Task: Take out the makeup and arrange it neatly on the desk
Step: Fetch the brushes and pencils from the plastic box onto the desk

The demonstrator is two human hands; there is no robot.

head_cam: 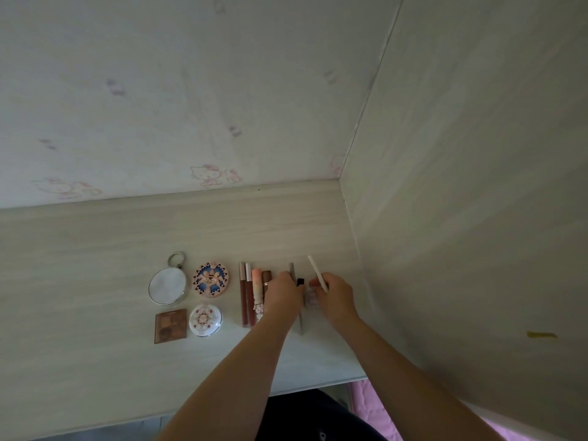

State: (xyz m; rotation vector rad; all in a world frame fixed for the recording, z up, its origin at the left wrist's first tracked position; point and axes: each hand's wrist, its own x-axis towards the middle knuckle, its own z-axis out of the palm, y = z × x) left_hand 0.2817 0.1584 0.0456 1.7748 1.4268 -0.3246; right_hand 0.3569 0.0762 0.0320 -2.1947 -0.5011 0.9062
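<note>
Nearest the camera, a dark-clothed lap [305, 418] shows below the front edge of the pale wood-grain surface [95, 249], with a strip of pink fabric [366, 405] to its right. Two bare forearms reach forward from there over the surface.

The left hand [283, 296] lies palm down over the right end of a row of makeup, fingers curled onto a grey pencil [300, 323] that lies lengthways under it; whether it truly grips the pencil I cannot tell. The right hand [334, 292] is just beside it, fingers pinched on a white pencil [318, 273] whose tip slants up and away from the surface. Between the two hands sits a small clear item [311, 300] with a black cap [300, 281] just behind it; it is too blurred to name.

Left of the left hand, side by side and touching, lie two dark red tubes [244, 297], a peach tube [256, 291] and a brown tube [266, 276], all pointing away from the person.

Further left, in a two-by-two group, the near pair is a square brown palette [171, 326] and a white round compact [205, 319]; behind them lie a round mirror [167, 286] with a ring at its far side and a patterned round compact [210, 279].

Beyond everything stands a pale back wall [191, 90] with faint pink cartoon prints, meeting a side panel [477, 186] on the right that bears a yellow mark [541, 334].
</note>
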